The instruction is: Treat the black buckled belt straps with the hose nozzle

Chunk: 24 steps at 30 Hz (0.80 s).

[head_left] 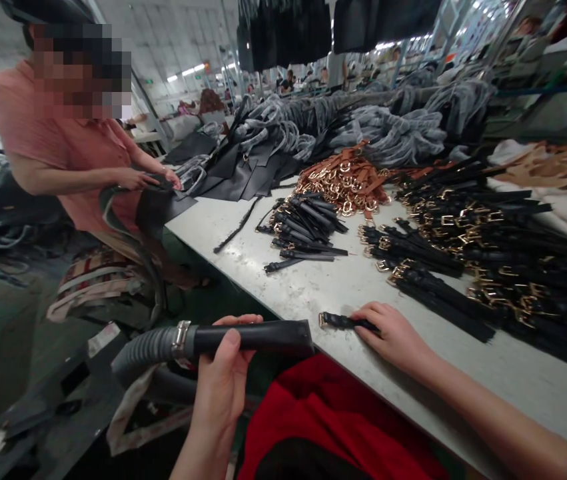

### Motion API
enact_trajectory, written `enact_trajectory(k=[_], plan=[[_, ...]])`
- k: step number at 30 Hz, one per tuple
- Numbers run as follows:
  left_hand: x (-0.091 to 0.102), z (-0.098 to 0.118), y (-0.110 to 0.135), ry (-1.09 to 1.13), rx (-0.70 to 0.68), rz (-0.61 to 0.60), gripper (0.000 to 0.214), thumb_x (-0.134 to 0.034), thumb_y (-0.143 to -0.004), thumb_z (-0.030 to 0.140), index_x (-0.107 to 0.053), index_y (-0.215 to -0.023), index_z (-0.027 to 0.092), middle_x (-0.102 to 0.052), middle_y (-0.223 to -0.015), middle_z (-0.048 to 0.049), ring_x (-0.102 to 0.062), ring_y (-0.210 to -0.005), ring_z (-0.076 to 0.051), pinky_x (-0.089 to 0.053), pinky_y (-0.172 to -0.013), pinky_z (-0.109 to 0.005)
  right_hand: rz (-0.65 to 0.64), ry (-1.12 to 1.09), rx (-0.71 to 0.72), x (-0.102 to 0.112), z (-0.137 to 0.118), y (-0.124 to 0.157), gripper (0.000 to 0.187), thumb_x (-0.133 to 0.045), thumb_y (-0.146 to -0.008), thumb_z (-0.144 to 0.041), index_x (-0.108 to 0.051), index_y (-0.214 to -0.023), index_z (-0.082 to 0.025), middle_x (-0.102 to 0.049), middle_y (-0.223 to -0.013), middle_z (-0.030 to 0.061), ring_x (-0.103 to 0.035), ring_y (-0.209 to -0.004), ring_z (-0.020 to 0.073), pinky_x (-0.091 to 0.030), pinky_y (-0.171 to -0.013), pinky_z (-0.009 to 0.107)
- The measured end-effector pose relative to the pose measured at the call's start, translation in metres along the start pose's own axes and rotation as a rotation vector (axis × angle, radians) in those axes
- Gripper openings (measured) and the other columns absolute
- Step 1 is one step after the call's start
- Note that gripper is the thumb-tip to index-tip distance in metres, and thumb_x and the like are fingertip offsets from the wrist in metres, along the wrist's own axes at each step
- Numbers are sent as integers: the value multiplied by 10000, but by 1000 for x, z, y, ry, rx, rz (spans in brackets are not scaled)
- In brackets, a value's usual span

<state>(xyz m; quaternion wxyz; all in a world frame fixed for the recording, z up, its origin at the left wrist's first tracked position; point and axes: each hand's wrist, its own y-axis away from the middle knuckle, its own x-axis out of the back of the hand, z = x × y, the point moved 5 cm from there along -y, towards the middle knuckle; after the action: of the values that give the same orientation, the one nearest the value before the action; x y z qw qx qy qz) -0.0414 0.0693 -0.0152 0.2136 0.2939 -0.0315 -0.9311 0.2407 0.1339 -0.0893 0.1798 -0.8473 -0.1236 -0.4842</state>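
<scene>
My left hand [228,360] is wrapped round a black nozzle tube [273,337], which a metal clamp joins to a grey ribbed hose [146,350]. The nozzle's end points right, close to the table's front edge. At the edge of the table, my right hand [388,330] has its fingers closed on a short black leather strap [340,321]. The strap lies on the tabletop with its gold buckle facing the nozzle.
On the white table [293,283] lie a small pile of black straps [308,223], a larger buckled pile [488,260] and brown straps with gold rings [346,177]. Coiled grey strips [388,130] are heaped behind. A co-worker [63,140] stands left, holding another hose.
</scene>
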Motion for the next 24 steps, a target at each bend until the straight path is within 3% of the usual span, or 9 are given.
enact_trajectory(k=[10, 19, 24], plan=[[-62, -42, -12, -77, 10, -151, 320, -789, -627, 312, -590, -842, 184, -728, -829, -48, -676, -822, -214, -525, -759, -366, -17, -72, -47, 2, -7, 2, 219, -484, -847, -231, -648, -989, -201, -634, -971, 73, -554, -920, 211, -412, -823, 360], [-75, -45, -8, -155, -29, -199, 306, -781, -633, 295, -578, -836, 191, -725, -825, -37, -672, -826, -204, -512, -804, -377, -6, -89, -51, -1, -3, 1, 290, -448, -859, -187, -593, -1108, -152, -639, -1007, 95, -552, -955, 223, -398, -853, 358], [-79, -48, -10, -170, 32, -253, 320, -776, -642, 306, -570, -854, 182, -726, -844, -57, -676, -828, -217, -516, -774, -382, 9, -85, -72, -4, -1, 2, 308, -439, -865, -191, -574, -1138, -140, -641, -1033, 105, -554, -962, 228, -404, -853, 361]])
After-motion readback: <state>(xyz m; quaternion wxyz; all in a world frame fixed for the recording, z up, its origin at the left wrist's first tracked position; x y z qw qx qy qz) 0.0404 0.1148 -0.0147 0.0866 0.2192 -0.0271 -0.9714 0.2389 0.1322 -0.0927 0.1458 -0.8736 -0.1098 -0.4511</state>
